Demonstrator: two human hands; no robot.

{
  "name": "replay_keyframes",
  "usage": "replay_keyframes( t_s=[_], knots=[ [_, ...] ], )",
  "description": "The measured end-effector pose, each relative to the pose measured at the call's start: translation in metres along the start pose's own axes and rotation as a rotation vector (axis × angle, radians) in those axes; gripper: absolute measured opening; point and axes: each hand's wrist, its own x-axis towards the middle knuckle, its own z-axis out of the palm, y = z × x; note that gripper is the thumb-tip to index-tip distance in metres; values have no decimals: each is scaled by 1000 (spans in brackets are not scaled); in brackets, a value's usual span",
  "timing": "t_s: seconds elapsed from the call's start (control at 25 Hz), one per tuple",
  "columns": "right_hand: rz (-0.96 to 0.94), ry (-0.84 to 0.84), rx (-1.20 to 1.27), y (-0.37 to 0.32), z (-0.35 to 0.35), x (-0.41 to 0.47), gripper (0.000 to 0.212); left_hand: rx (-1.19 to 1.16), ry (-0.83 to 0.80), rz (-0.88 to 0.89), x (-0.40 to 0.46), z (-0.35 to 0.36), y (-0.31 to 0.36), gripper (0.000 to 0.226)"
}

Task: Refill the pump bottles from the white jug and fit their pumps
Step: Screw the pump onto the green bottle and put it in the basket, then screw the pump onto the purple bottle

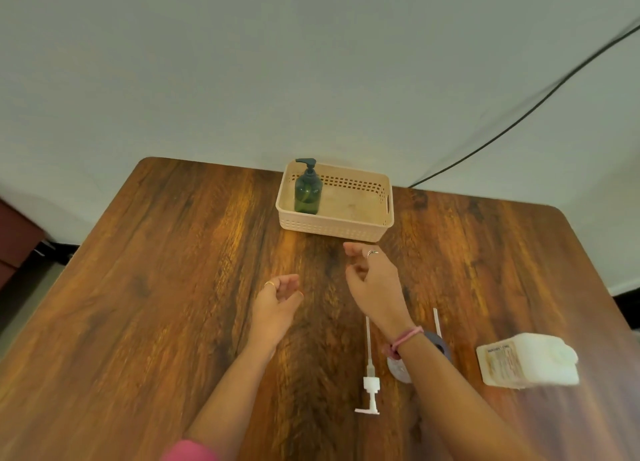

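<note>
Wood-grain brown table (145,287) fills the lower two thirds of the frame, its far edge against a pale grey-green wall (242,62). A black cable (519,114) runs down the wall from the upper right to the table's back edge.

Near the centre of the far edge sits a beige perforated basket (349,230). In its left end stands a dark green pump bottle (306,194), upright, with its dark pump fitted.

At lower right lies the white jug (533,363) on its side, its printed label facing left.

Both bare forearms reach up from the bottom of the frame. The left hand (277,305) hovers over the table at centre, fingers loosely curled, holding nothing. The right hand (374,280) is just right of it and slightly higher, close in front of the basket, fingers also loosely curled and empty; the two hands are apart. A pink band (407,337) circles the right wrist, and each hand wears a ring.

Below the right wrist a white pump (370,384) lies flat on the table, its tube pointing toward the basket. Just right of it, a second pump's tube (437,322) and a dark round piece (441,344) show, partly hidden behind the forearm, along with a blurred pale object (398,369) I cannot identify.
</note>
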Motion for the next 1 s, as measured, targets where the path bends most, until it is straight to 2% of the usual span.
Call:
replay_keyframes(
  t_s=[0.2,0.36,0.52,0.64,0.84,1.0],
  knots=[
    [-75,-164,-97,29,-17,-59,33,22,0,-1,-32,20,-8,26],
    [-33,-298,-234,52,-24,-92,34,31,28,2,-57,35,-11,25],
    [-175,-596,-690,76,-28,-113,46,43,40,3,-78,46,-16,26],
    [-283,-710,-839,91,-25,-125,41,59,55,-14,-90,54,-20,26],
    [-449,-748,-905,115,-17,-136,42,64,76,-8,-105,66,-22,24],
    [-435,-697,-682,115,-28,-134,43,77,106,1,-112,72,-23,25]
  ],
)
